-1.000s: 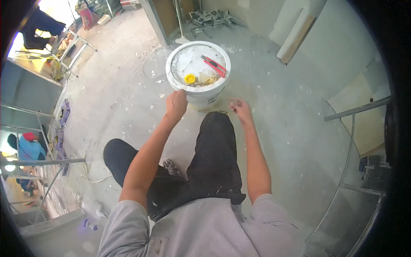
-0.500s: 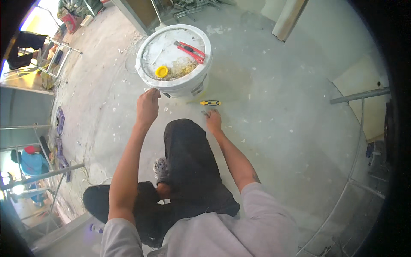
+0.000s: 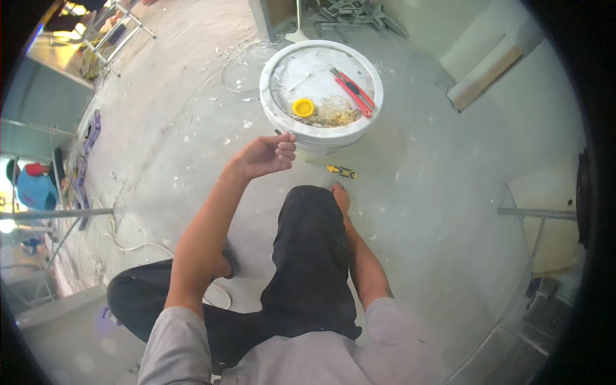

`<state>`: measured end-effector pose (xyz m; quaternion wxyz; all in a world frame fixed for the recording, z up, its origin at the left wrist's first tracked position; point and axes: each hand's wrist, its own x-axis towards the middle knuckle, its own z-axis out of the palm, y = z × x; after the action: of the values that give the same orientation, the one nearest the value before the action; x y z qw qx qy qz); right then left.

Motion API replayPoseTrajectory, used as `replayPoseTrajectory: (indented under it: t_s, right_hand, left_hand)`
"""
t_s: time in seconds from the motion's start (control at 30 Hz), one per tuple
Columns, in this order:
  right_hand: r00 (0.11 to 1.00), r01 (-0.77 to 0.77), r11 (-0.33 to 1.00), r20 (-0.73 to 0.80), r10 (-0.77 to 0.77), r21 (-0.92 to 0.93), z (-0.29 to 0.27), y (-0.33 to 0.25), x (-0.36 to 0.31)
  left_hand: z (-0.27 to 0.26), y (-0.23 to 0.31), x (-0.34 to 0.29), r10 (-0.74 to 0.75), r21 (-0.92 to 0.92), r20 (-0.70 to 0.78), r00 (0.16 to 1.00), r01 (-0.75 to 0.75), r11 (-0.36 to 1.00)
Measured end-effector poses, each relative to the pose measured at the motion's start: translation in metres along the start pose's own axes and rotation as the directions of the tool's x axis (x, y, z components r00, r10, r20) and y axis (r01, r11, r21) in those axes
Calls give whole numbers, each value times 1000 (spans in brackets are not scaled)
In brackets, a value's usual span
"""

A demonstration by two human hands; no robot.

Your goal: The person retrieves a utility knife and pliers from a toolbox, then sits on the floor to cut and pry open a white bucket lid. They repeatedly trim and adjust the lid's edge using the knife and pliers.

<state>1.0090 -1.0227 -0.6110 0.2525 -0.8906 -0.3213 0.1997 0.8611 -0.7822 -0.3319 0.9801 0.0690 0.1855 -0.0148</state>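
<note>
The left hand (image 3: 268,156) curls at the near left of the round white plastic bucket (image 3: 330,133); the partly hidden right hand (image 3: 341,197) is near the yellow-and-black-handled screwdriver (image 3: 342,171). I cannot tell either's grip.

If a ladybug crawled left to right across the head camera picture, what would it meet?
Person in blue → purple things → left hand → round yellow cap → yellow-and-black screwdriver handle → grey metal pole.
</note>
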Motion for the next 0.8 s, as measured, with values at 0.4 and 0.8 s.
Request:
replayPoseTrajectory:
  t_s: [0.4,0.8]
  right_hand:
    - [640,614,771,-463,-613,-173,-270,-195,-38]
    - [544,700,429,37,-838,-571,-235,-262,-32]
  left_hand:
    - [-26,-68,33,443,-203,118,889,-415,887]
    - [-23,-78,39,538,-333,153,829,-469,818]
